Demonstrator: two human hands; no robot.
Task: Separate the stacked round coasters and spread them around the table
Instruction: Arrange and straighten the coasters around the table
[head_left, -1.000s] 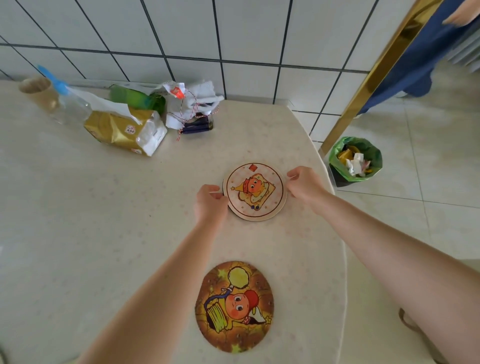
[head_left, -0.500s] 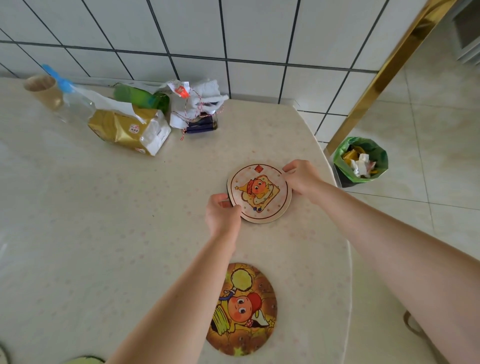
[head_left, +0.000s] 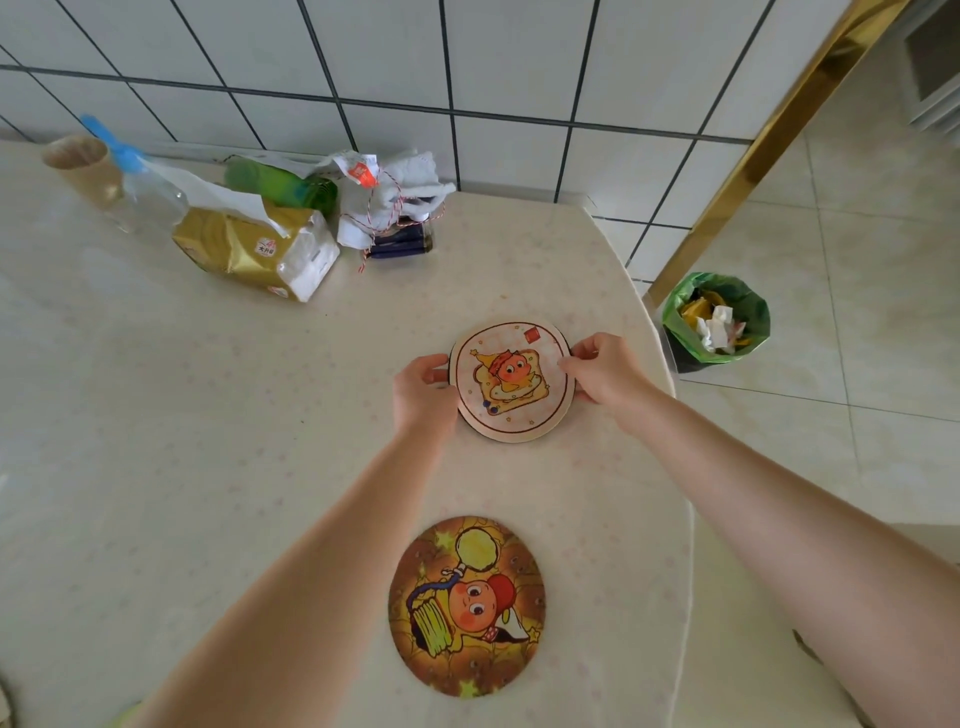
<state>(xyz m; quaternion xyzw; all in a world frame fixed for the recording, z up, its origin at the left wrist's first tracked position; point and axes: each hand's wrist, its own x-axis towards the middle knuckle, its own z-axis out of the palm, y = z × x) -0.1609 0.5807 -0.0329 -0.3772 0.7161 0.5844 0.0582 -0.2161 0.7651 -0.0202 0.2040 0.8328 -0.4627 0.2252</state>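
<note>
Head view: pale coaster (head_left: 511, 382) near right table (head_left: 156, 415) edge, pinched at left rim by left hand (head_left: 422, 391) and at right rim by right hand (head_left: 602, 370). Nearer, well apart: 1 yellow coaster (head_left: 466, 605) lying flat, untouched. Far side: packets (head_left: 254, 249); on floor, bin (head_left: 716, 319).

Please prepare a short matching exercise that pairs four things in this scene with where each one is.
Things:
1. pale coaster
2. dark yellow coaster
3. gold packet
4. green-lined bin

Places:
A. on the floor beside the table
B. between the left hand and right hand
C. far side of the table, near the tiled wall
D. flat on the table, nearest the person, untouched

Pairs: 1-B, 2-D, 3-C, 4-A
</note>
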